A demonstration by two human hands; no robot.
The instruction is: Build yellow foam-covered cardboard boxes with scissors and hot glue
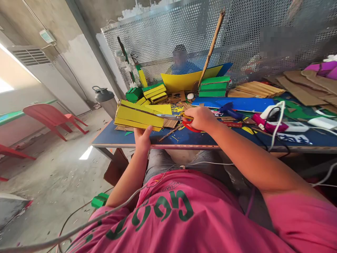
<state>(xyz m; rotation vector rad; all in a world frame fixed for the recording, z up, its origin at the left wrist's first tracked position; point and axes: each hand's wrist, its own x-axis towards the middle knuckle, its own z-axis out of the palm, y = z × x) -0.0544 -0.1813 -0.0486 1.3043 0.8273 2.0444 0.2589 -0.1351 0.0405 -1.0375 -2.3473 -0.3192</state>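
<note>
Yellow covers the box (137,114) in the left hand (142,138), which grips it by the near edge at the right end, thumb in front; the other fingers are mostly hidden. The box is raised over the counter's (189,138) left part. The right hand (198,117) is closed round the handles of the scissors (171,117), whose blades point left and meet or overlap the box's right end. Whether they bite into it, I cannot tell.

The chief risk, as I judge it, is a slip: the blades lie close to the left thumb, so a skid off the card could nick it. Since the grip is at one end, pressure from the blades could also tilt or twist the box, and a stray cut could mar its yellow face.

Below lie loose strips (170,123) and a twig (170,133), which might snag the blades if they dip. Behind, yellow blocks (155,93), a yellow sheet (181,84) and green blocks (214,87) crowd the back, with a tall stick (212,45) leaning before the mesh (152,45). To the right, a blue board (237,103) and a white cable (281,121) take up room. A grey cable (126,203) crosses the shirt and could hamper the left arm.
</note>
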